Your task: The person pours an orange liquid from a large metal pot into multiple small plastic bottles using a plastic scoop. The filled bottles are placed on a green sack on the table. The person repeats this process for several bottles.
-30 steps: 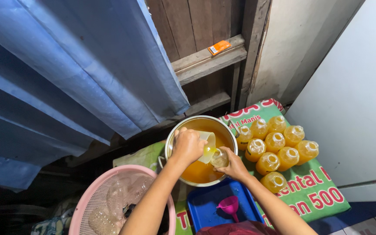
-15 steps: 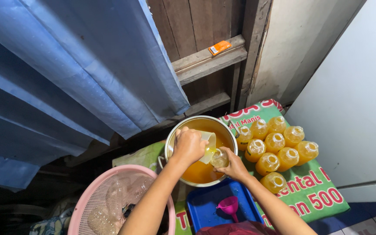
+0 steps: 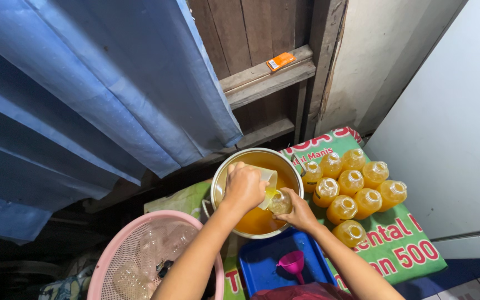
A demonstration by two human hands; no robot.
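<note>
My left hand (image 3: 244, 186) grips a clear plastic cup (image 3: 268, 180), tilted so its rim points down at a small clear bottle (image 3: 279, 202). My right hand (image 3: 297, 211) holds that bottle over a metal pot (image 3: 221, 183) of orange liquid (image 3: 254, 221). Yellow liquid shows at the cup's lip and inside the bottle. Both hands are above the pot's right half.
Several filled orange bottles (image 3: 351, 191) stand in rows on a green printed mat (image 3: 412, 253) to the right. A blue tray (image 3: 262, 264) with a pink funnel (image 3: 293, 263) lies in front. A pink basket (image 3: 109, 264) of empty bottles sits left. A blue curtain (image 3: 84, 83) hangs behind.
</note>
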